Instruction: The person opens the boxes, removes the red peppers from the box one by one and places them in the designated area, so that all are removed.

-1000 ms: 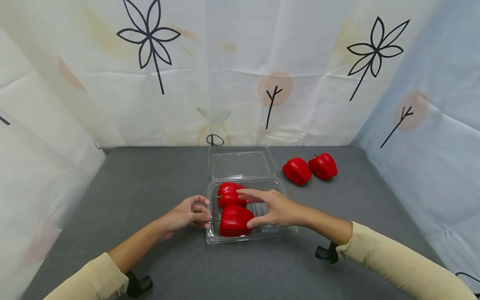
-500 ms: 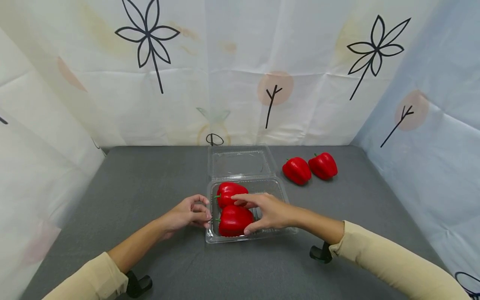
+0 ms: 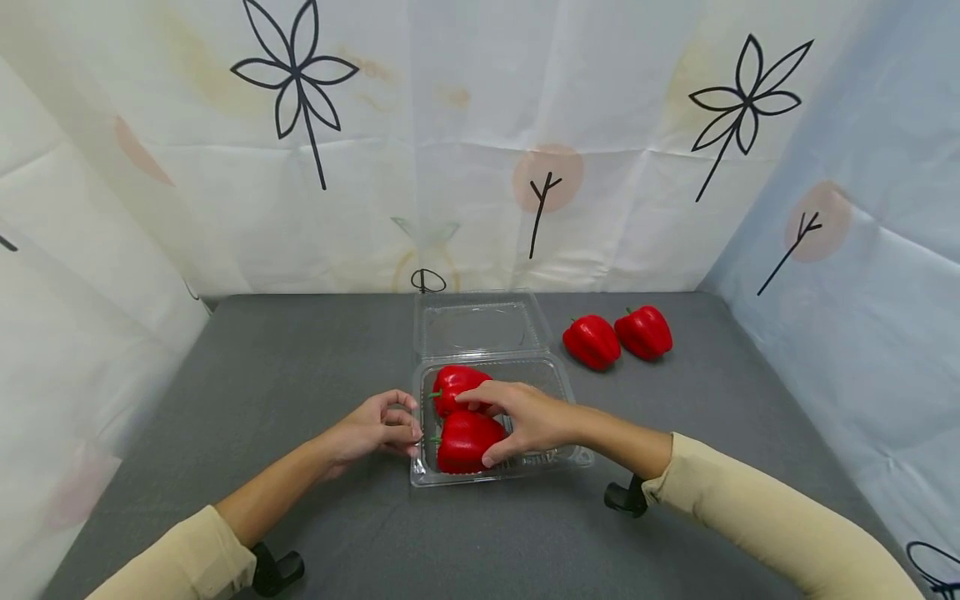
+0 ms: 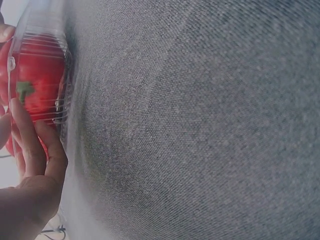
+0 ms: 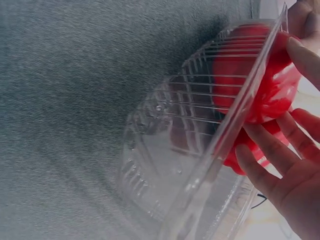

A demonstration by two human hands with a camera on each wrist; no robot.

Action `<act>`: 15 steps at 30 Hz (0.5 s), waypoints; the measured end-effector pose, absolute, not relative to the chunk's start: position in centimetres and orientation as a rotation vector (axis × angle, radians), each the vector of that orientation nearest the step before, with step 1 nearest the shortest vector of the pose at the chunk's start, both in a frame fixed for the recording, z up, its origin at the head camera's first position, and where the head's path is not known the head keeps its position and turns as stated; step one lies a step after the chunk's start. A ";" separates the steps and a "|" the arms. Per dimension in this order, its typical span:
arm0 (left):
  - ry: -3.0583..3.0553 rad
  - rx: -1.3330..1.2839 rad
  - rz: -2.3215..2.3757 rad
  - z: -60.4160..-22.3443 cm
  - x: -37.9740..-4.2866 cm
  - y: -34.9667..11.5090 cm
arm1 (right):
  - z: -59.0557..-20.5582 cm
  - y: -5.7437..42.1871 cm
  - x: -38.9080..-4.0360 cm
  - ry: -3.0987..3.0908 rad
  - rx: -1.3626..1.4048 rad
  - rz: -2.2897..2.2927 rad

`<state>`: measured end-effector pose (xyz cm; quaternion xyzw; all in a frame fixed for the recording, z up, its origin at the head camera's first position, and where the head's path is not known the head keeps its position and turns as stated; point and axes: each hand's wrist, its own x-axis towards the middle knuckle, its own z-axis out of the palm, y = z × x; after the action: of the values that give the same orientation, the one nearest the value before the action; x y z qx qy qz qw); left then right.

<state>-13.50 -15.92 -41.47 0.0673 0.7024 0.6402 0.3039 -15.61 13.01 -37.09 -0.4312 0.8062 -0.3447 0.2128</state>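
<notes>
Two red bell peppers lie in the left half of an open clear plastic clamshell container (image 3: 536, 375): a front pepper (image 3: 467, 443) and a back pepper (image 3: 453, 387). Their green stems point left. My left hand (image 3: 382, 427) holds the container's left rim, fingers along the outer wall and thumb at the edge, as the left wrist view shows. My right hand (image 3: 528, 417) reaches over from the right and grips the front pepper, thumb on its near side and fingers on its far side. In the right wrist view the thumb (image 5: 305, 60) lies against the red skin.
Two more red peppers sit on the grey tabletop (image 3: 322, 333) at the back right, a left one (image 3: 592, 342) and a right one (image 3: 645, 332). The container's lid (image 3: 480, 323) lies folded back. Patterned white cloth (image 3: 450, 167) stands behind the table.
My right hand has moved left, its thumb and fingers drawing in around the front pepper. That pepper has shifted very slightly left. My left hand stays at the rim.
</notes>
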 end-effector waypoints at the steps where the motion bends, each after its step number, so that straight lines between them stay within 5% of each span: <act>1: 1.859 0.178 1.697 -41.5 -13.5 -15.9 | -37.1 12.9 -15.7 2.239 -1.192 -0.949; 15: 1.875 0.172 1.686 -41.4 -13.5 -16.2 | -37.1 11.9 -16.0 2.301 -1.187 -0.794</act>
<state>-13.53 -16.23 -41.38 0.0650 0.7072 0.6359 0.3022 -15.96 11.93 -37.08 -0.4279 0.8299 -0.2862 0.2151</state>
